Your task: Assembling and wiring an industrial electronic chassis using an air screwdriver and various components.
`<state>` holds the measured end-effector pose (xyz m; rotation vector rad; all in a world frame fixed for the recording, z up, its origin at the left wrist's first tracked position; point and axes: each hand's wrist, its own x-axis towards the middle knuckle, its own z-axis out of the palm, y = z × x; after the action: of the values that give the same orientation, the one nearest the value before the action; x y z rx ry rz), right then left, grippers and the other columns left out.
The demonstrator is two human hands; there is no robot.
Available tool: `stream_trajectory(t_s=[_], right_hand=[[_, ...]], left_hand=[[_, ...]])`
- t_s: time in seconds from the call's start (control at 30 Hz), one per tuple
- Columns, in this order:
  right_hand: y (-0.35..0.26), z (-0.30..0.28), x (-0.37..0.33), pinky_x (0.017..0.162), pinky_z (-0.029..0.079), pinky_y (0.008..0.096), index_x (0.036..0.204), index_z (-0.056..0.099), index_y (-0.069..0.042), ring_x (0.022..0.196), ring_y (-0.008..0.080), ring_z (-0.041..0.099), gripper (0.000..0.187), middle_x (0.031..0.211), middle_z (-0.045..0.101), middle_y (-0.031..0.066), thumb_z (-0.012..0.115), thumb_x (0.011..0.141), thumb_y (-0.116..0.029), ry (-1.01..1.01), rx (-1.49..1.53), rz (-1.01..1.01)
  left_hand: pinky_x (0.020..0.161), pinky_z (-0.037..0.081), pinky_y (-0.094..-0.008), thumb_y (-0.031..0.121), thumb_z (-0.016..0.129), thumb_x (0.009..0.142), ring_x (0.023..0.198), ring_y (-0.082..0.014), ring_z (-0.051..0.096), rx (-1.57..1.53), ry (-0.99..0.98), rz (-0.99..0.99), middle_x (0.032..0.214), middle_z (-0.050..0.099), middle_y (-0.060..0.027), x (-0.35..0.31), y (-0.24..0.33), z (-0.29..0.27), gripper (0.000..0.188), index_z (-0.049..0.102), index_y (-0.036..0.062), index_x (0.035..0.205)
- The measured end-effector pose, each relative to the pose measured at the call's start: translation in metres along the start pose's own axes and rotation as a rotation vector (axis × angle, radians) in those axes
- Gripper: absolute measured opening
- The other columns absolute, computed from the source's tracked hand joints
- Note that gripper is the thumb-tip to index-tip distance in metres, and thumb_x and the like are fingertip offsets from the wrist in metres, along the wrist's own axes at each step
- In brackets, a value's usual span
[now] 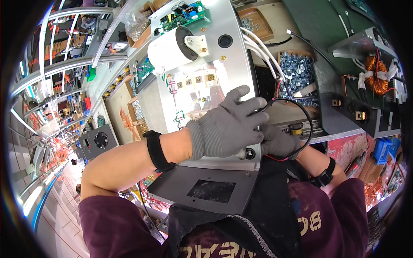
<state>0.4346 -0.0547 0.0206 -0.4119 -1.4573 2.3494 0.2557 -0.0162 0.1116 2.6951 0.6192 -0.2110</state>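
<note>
Containing screws [247, 23], a tray [263, 26] lies near the chassis [238, 62].

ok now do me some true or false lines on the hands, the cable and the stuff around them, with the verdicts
1. Both hands are bare. False: the left hand and the right hand are gloved in grey.
2. A black cable loops out to the right of the hands. True.
3. A white cylinder lies on the silver panel. True.
4. A copper coil is left of the white cylinder. False: the copper coil is far to its right.
5. Small metal parts lie heaped to the right of the silver panel. True.
6. A fan sits beside the right hand. False: the fan is off to the left.
</note>
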Motion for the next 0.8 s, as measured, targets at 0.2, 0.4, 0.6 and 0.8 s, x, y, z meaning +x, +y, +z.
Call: stream_trajectory(t_s=[0.2,0.4,0.6,0.8], right_hand=[[-0.002,-0.001,0.003,0.095,0.040,0.0335,0.115,0.058,-0.002,0.111,0.0209,0.051,0.039,0.119,0.054,0.0121,0.060,0.087,-0.030,-0.009,-0.028,-0.007],[0.001,-0.018,-0.003,0.095,0.040,0.0341,0.118,0.057,-0.004,0.113,0.0208,0.051,0.037,0.118,0.057,0.0133,0.056,0.090,-0.028,-0.214,-0.009,0.010],[0.016,-0.004,-0.005,0.095,0.041,0.0343,0.121,0.053,-0.002,0.108,0.0212,0.055,0.038,0.116,0.058,0.0124,0.054,0.090,-0.024,0.066,-0.005,0.018],[0.015,-0.028,-0.055,0.083,0.047,0.0294,0.116,0.053,0.004,0.093,0.0196,0.060,0.036,0.105,0.061,0.0135,0.053,0.086,-0.015,0.538,0.254,0.070]], left_hand=[[0.108,0.017,-0.0530,0.046,0.062,0.060,0.124,-0.0228,0.039,0.032,0.029,0.014,0.117,0.055,0.0029,-0.001,0.000,0.002,0.030,0.067,0.0283,0.082],[0.108,0.019,-0.0537,0.037,0.063,0.061,0.122,-0.0228,0.040,-0.041,0.038,0.060,0.113,0.056,0.0036,-0.001,-0.005,0.002,0.022,0.065,0.0274,0.080],[0.107,0.022,-0.0511,0.034,0.059,0.071,0.115,-0.0190,0.045,-0.062,0.180,0.251,0.107,0.057,0.0058,-0.002,0.000,0.003,0.008,0.061,0.0279,0.076],[0.103,0.023,-0.0505,0.024,0.059,0.073,0.111,-0.0152,0.046,-0.005,0.321,0.370,0.087,0.056,0.0108,-0.006,0.000,-0.024,0.003,0.058,0.0272,0.071]])
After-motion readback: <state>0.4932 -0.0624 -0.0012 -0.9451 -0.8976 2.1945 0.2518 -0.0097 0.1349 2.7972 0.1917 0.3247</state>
